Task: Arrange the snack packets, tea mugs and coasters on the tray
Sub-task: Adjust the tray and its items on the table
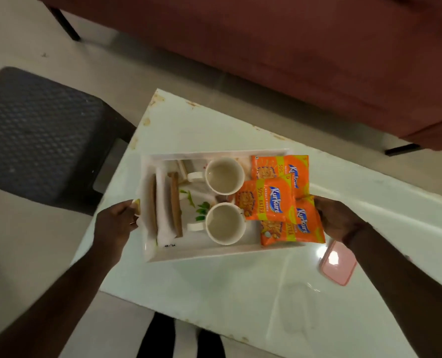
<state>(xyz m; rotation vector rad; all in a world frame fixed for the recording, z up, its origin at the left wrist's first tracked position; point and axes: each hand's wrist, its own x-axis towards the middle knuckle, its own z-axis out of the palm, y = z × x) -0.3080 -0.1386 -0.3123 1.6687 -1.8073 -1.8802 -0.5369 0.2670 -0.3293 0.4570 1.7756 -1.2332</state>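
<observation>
Left hand (117, 219): gripping the left rim of the white tray (201, 255).
Coasters (174, 204): brown-edged squares lying in the tray's left part.
Mugs (225, 223): two cream mugs mid-tray, handles pointing left.
Snack packets (266, 200): three orange "Kurkure" packs (one reads "50% EXTRA") overlapping at the tray's right end.
Right hand (337, 218): closed on the right rim, touching the nearest packet.
Table (240, 293): white, glossy, under the tray.

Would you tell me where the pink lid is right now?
In the head view the pink lid lies flat on the white table, off the tray, just past its near-right corner and beside the right forearm.
</observation>
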